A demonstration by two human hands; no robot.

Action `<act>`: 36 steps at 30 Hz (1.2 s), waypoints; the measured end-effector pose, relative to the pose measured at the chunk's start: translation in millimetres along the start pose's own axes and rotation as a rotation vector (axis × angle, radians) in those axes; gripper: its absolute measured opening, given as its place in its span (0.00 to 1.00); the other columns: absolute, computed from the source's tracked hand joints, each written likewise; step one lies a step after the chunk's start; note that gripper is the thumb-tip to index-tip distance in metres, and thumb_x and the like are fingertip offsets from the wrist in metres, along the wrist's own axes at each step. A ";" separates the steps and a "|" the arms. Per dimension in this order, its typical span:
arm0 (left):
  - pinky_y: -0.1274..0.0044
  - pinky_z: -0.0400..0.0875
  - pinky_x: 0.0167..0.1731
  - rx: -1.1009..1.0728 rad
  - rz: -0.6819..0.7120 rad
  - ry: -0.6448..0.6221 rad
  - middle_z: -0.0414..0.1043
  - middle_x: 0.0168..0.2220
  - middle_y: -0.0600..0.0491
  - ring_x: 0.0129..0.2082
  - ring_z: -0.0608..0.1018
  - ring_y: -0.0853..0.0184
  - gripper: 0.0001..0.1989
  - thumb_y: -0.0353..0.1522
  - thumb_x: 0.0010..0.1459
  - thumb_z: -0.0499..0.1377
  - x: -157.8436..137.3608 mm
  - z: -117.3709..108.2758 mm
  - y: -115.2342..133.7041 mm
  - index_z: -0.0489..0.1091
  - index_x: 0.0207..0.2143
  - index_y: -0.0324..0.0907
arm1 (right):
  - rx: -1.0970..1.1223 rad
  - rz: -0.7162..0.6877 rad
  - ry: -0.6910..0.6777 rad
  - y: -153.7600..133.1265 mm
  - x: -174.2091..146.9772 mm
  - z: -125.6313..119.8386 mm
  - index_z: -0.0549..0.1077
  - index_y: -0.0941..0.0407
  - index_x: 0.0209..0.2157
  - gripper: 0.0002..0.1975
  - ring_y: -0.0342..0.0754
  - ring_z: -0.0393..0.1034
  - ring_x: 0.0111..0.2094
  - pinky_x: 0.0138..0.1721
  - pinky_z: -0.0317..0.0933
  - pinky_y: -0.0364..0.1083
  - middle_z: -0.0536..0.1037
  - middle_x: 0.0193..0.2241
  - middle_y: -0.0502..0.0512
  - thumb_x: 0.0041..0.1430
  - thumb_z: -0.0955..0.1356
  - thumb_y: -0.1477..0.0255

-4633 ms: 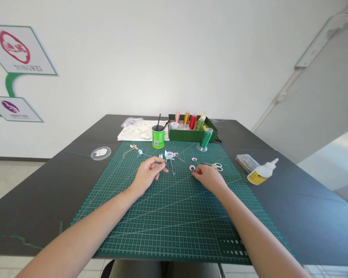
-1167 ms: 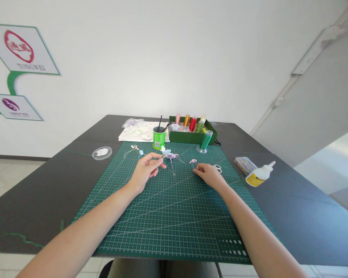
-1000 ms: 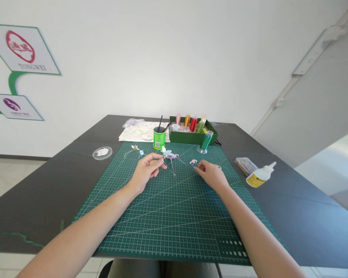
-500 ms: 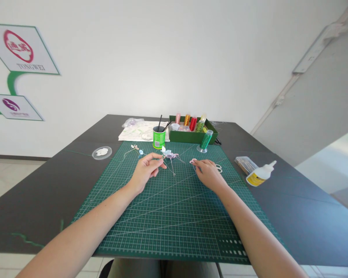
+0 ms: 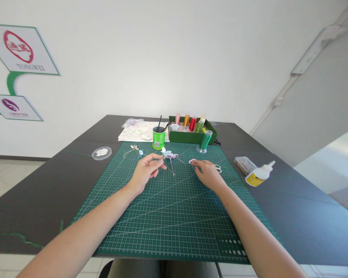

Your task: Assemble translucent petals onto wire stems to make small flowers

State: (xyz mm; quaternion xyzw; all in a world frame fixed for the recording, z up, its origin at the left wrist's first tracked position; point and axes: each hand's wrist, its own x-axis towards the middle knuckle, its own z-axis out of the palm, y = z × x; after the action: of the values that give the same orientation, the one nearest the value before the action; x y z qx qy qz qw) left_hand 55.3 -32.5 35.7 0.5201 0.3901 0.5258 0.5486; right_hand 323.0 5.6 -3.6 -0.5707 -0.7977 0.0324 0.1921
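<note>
My left hand [image 5: 145, 172] is closed in a pinch on the thin stem of an artificial flower, whose pale blue-white petals [image 5: 164, 151] stand just above the fingertips. Right behind it lies a purple flower [image 5: 171, 156] with wire stems; whether the two touch I cannot tell. My right hand [image 5: 207, 172] pinches a small pink-and-white petal piece [image 5: 191, 161] low over the green cutting mat [image 5: 168, 216]. White scissor handles [image 5: 218, 168] show beside that hand, the rest hidden beneath it. Further left on the mat lie a white sprig [image 5: 135, 147] and a blue one [image 5: 140, 153].
A green can [image 5: 158, 139] with brushes stands behind the hands. Behind it are paper sheets [image 5: 133, 133] and a dark green box [image 5: 188, 137] of thread spools. A green spool [image 5: 205, 142], a glue bottle [image 5: 259, 175], a clear case [image 5: 245, 165] and a white-filled lid [image 5: 101, 153] surround the mat.
The pink-and-white piece in my right fingers has turned slightly and shows more of its loop-like outline. My left hand keeps its place with the flower.
</note>
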 end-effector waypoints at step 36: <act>0.82 0.48 0.16 0.010 -0.030 -0.017 0.77 0.27 0.53 0.15 0.62 0.78 0.11 0.37 0.55 0.64 -1.9 4.5 4.9 0.71 0.37 0.40 | -0.129 0.156 -0.054 -7.2 -0.6 -4.4 0.73 0.60 0.56 0.21 0.56 0.72 0.49 0.55 0.57 0.52 0.80 0.44 0.64 0.64 0.61 0.74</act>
State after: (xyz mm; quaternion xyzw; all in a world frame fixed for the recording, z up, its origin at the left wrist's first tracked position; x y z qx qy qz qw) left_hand 58.6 -35.5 40.9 0.5214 0.3959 0.5110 0.5570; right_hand 318.3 1.9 2.2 -0.6410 -0.7563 0.0112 0.1303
